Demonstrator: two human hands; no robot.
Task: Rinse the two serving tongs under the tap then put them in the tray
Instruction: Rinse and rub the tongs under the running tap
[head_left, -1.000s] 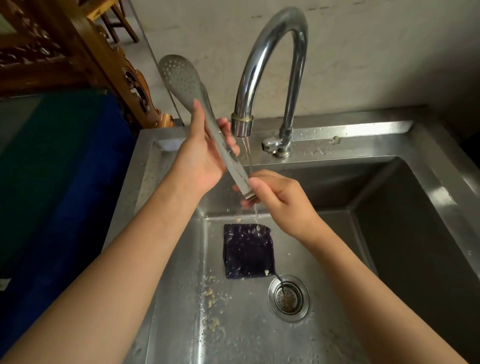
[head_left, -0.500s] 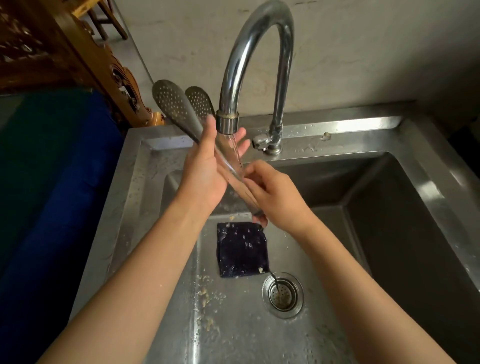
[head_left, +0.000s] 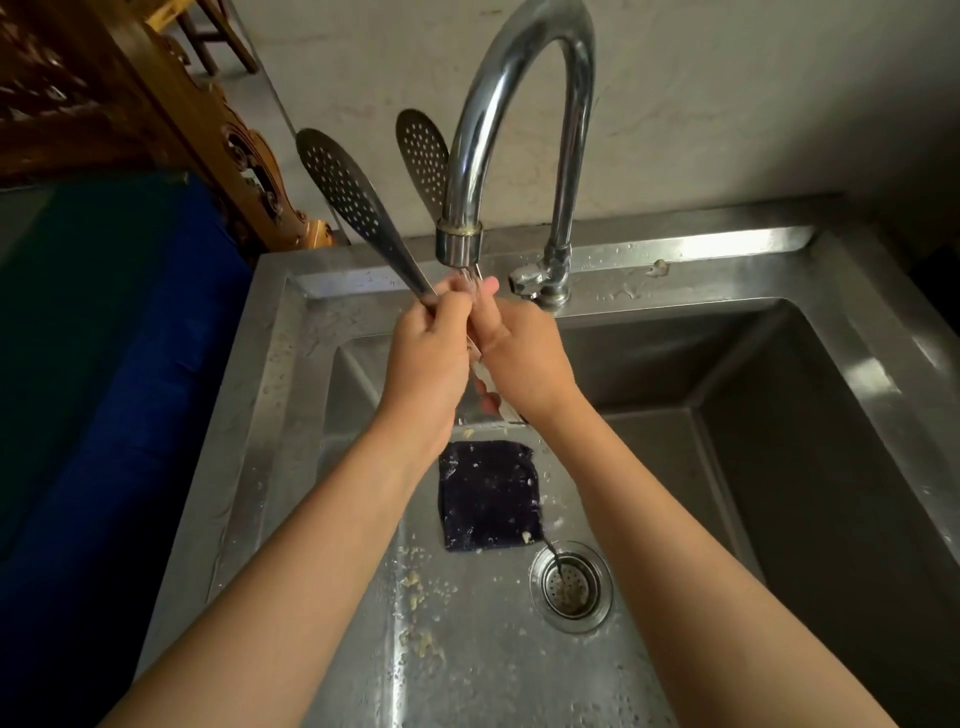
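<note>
One pair of steel serving tongs (head_left: 345, 189) with perforated spoon-shaped ends points up and away, its two arms spread apart. Its far arm passes behind the tap spout. My left hand (head_left: 428, 358) grips the left arm of the tongs. My right hand (head_left: 519, 358) grips the handle beside it. Both hands meet right under the tap (head_left: 511, 119), where water runs over my fingers. The hinge end of the tongs sticks out below my hands. Neither a second pair of tongs nor a tray is in view.
The steel sink (head_left: 779, 364) holds a dark square scrubbing pad (head_left: 488, 493) and a round drain strainer (head_left: 570, 586). Food scraps lie on the basin floor. A blue cloth surface (head_left: 130, 389) and carved wooden furniture (head_left: 208, 119) stand to the left.
The tongs' arms have spread wider apart. My hands have closed in together directly under the spout, both now wrapped round the handle.
</note>
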